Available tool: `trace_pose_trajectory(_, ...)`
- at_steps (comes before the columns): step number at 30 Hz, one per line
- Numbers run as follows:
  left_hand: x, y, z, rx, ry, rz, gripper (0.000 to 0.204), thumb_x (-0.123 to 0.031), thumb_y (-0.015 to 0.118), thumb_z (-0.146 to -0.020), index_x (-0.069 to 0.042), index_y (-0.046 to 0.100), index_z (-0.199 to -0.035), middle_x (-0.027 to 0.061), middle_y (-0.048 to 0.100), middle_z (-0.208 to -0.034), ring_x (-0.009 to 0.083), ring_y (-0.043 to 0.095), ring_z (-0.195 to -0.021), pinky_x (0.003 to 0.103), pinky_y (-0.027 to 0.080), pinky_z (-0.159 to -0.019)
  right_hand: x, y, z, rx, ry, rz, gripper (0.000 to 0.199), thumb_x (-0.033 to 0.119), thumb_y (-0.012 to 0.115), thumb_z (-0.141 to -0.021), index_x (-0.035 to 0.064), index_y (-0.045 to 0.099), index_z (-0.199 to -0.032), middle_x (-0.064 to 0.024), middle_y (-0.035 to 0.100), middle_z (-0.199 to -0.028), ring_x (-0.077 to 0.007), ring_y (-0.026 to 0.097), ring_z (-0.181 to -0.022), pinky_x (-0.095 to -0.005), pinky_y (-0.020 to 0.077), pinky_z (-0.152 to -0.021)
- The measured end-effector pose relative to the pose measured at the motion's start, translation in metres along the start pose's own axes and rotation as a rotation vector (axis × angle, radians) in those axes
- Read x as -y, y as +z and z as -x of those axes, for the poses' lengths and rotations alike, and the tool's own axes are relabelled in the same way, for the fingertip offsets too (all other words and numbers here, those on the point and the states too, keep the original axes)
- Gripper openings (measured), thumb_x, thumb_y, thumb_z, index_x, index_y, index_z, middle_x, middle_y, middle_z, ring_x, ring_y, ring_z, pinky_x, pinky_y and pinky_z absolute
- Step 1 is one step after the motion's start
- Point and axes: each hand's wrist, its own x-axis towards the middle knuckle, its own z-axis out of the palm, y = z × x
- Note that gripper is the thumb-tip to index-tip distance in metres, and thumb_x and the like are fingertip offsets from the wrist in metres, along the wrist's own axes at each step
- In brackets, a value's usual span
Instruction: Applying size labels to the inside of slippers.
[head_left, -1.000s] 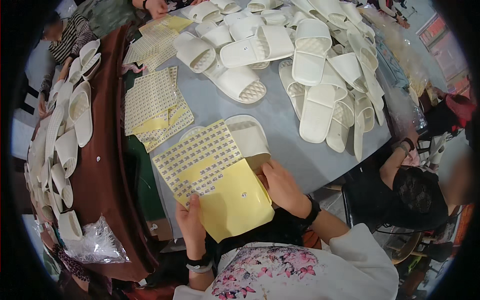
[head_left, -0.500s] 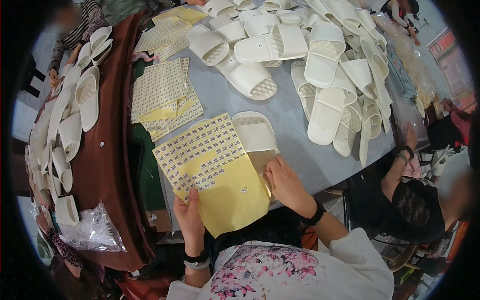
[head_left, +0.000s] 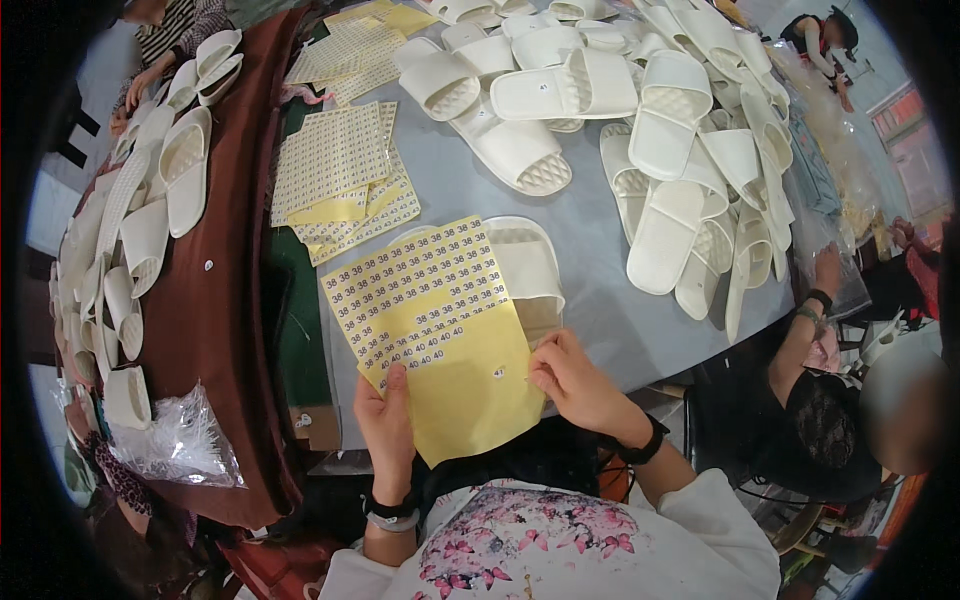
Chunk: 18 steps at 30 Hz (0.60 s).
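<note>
My left hand (head_left: 388, 415) grips yellow sticker sheets (head_left: 470, 405) by their lower left edge, thumb on top. Small white printed labels fill the upper rows, while the lower yellow backing is mostly bare with a single label (head_left: 499, 372) on it. At the sheets' right edge, my right hand (head_left: 582, 385) is closed, thumb and index finger pinched together; whatever they hold is too small to make out. Behind the sheets a white slipper (head_left: 528, 258) lies on the grey table (head_left: 470, 185), partly covered by them.
A large heap of white slippers (head_left: 665, 210) covers the table's far right. More sticker sheets (head_left: 340, 165) lie at its left. Beside it, a brown-covered surface (head_left: 225, 300) holds more slippers and a clear plastic bag (head_left: 190, 440). Other people sit at both sides, one arm (head_left: 805, 330) near the right edge.
My right hand has moved slightly down and right, from in front of the slipper to the sheets' right edge. The sheets stay in my left hand; the whole view has shifted a little.
</note>
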Motion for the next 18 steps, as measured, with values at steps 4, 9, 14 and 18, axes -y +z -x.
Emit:
trace_pose_trajectory(4, 0.000, 0.000, 0.001, 0.001, 0.004, -0.009, 0.024, -0.011, 0.048, -0.091, 0.003, 0.048, -0.110, 0.0063, 0.058, -0.099, 0.0081, 0.053, -0.084, 0.022, 0.044, -0.071, -0.001, 0.021, -0.003, -0.103, -0.048, 0.203, 0.011, 0.008, 0.056, -0.079, 0.0033, 0.049, -0.085, -0.0138, 0.044, -0.093, -0.0308, 0.047, -0.086, -0.0405, 0.0377, -0.075)
trace_pose_trajectory(9, 0.001, -0.001, 0.001, 0.009, -0.019, 0.010, 0.024, -0.011, 0.049, -0.091, 0.003, 0.048, -0.110, 0.0066, 0.059, -0.100, 0.0083, 0.054, -0.084, 0.022, 0.044, -0.071, 0.009, 0.032, -0.004, -0.189, -0.016, 0.371, 0.011, 0.008, 0.057, -0.078, 0.0050, 0.049, -0.085, -0.0114, 0.045, -0.091, -0.0301, 0.048, -0.084, -0.0417, 0.0374, -0.071)
trace_pose_trajectory(14, 0.001, -0.004, 0.002, 0.014, -0.044, -0.009, 0.025, -0.012, 0.050, -0.091, 0.003, 0.048, -0.110, 0.0067, 0.059, -0.100, 0.0085, 0.054, -0.085, 0.022, 0.045, -0.072, -0.003, 0.027, -0.008, -0.247, -0.031, 0.250, 0.011, 0.006, 0.056, -0.077, 0.0043, 0.048, -0.085, -0.0106, 0.045, -0.086, -0.0306, 0.049, -0.078, -0.0400, 0.0392, -0.066)
trace_pose_trajectory(18, -0.003, -0.006, 0.001, -0.024, -0.014, 0.021, 0.026, -0.014, 0.051, -0.090, 0.002, 0.048, -0.110, 0.0059, 0.059, -0.099, 0.0082, 0.054, -0.085, 0.022, 0.045, -0.072, -0.006, 0.015, -0.004, -0.208, 0.116, -0.060, 0.012, 0.007, 0.053, -0.083, 0.0022, 0.048, -0.092, -0.0118, 0.052, -0.087, -0.0241, 0.054, -0.078, -0.0321, 0.0424, -0.067)
